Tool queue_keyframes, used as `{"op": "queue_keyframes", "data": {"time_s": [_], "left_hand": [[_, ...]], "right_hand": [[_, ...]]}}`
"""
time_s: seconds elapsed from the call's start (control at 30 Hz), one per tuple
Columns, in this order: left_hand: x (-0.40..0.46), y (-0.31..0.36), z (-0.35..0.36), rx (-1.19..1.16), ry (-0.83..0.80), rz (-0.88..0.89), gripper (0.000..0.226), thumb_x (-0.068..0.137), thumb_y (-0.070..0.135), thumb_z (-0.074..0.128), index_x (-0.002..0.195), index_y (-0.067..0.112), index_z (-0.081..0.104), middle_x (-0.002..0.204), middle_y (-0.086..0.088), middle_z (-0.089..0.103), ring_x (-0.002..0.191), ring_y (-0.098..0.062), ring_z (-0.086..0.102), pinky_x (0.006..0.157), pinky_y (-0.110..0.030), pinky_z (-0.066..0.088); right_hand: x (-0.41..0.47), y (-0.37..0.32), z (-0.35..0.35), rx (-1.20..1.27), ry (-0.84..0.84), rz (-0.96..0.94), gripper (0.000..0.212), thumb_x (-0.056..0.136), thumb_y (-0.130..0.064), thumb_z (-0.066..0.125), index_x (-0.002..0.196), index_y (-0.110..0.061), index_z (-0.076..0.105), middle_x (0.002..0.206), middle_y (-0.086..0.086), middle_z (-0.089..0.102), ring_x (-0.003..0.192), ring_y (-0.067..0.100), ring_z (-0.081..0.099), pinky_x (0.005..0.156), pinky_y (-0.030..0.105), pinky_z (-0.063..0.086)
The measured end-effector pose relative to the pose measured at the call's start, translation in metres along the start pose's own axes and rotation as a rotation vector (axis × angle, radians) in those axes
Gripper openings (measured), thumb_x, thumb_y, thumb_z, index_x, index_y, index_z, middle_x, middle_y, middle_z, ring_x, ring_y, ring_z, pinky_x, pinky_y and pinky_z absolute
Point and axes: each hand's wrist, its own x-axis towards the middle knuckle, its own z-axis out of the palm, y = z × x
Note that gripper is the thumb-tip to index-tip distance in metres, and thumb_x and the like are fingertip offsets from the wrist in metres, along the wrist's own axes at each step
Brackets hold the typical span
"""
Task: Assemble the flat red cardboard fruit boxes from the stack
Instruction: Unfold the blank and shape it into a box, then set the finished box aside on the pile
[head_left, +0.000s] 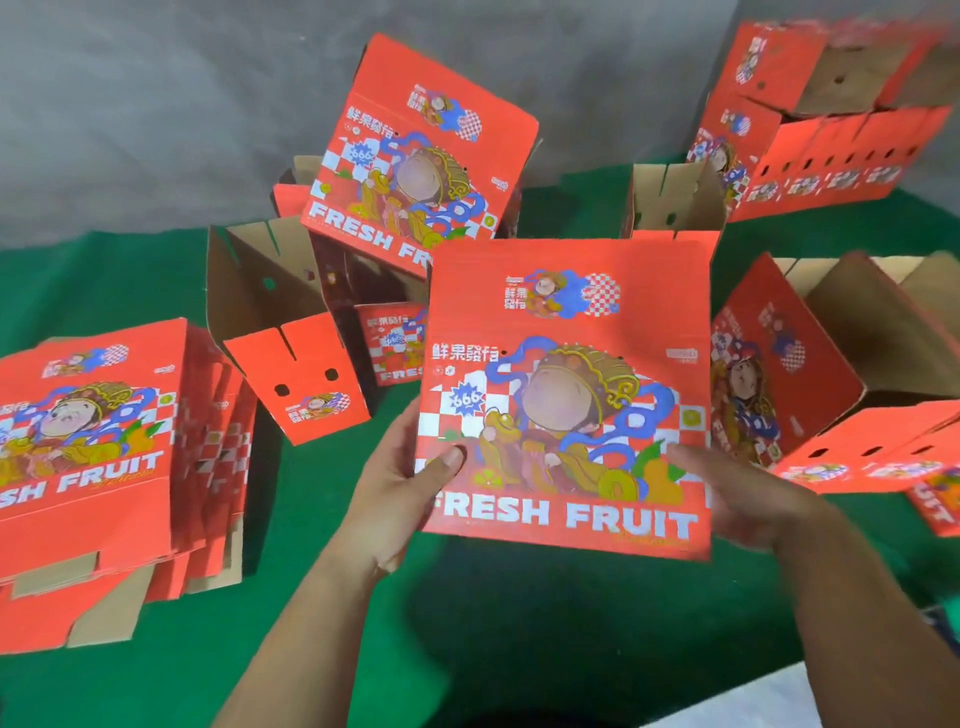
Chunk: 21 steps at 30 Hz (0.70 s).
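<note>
At the centre of the frame, the left hand (400, 467) pinches the left edge of a flat red cardboard box (566, 395), thumb on its glossy printed face. The right hand (748, 499), motion-blurred, lies at its right edge with fingers fairly straight; its grip is unclear. The stack of flat boxes (104, 447) sits at left on the green cloth worktop (519, 613), its left side cut off.

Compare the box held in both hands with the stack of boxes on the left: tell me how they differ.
The held box is a single piece, lifted off the green cloth; the stack is many flat pieces lying on that cloth. The left hand grips the held box's left edge and the right hand is at its right edge; nothing touches the stack. Both are red, with the same cartoon print and FRESH FRUIT lettering.
</note>
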Motion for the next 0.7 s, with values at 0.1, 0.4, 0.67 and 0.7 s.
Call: {"op": "queue_keyframes", "data": {"time_s": [0.1, 0.4, 0.67, 0.7], "left_hand": [[0.011, -0.002, 0.001, 0.020, -0.042, 0.012, 0.062, 0.095, 0.013, 0.068, 0.152, 0.027, 0.047, 0.148, -0.011, 0.059, 0.135, -0.036, 0.057, 0.107, -0.057, 0.049], [0.060, 0.007, 0.036, 0.580, 0.320, 0.069, 0.038, 0.095, 0.006, 0.059, 0.122, 0.031, 0.066, 0.100, 0.016, 0.073, 0.092, -0.007, 0.069, 0.088, -0.038, 0.055], [0.090, 0.013, 0.077, 0.423, 0.328, 0.007, 0.047, 0.075, 0.032, 0.061, 0.122, 0.030, 0.056, 0.115, -0.007, 0.068, 0.107, -0.032, 0.067, 0.098, -0.056, 0.053], [0.092, 0.010, 0.080, 0.396, 0.326, 0.005, 0.047, 0.074, 0.033, 0.062, 0.121, 0.032, 0.057, 0.116, -0.008, 0.068, 0.108, -0.035, 0.067, 0.099, -0.058, 0.053]], "right_hand": [[0.002, 0.014, -0.015, 0.109, 0.020, -0.017, 0.092, 0.061, -0.051, 0.094, 0.141, -0.020, 0.060, 0.133, 0.018, 0.069, 0.115, 0.039, 0.070, 0.080, 0.050, 0.062], [0.028, 0.003, -0.014, -0.084, 0.243, -0.337, 0.130, 0.058, -0.032, 0.101, 0.150, -0.064, 0.016, 0.136, 0.009, 0.068, 0.128, 0.036, 0.064, 0.102, 0.065, 0.049], [0.038, -0.019, -0.037, -0.235, 0.212, -0.395, 0.132, 0.054, -0.040, 0.104, 0.152, -0.064, 0.017, 0.149, -0.004, 0.058, 0.135, 0.031, 0.058, 0.099, 0.065, 0.052], [0.035, -0.022, -0.044, -0.237, 0.200, -0.397, 0.126, 0.058, -0.030, 0.101, 0.151, -0.063, 0.023, 0.152, -0.005, 0.055, 0.136, 0.031, 0.057, 0.098, 0.063, 0.053]]}}
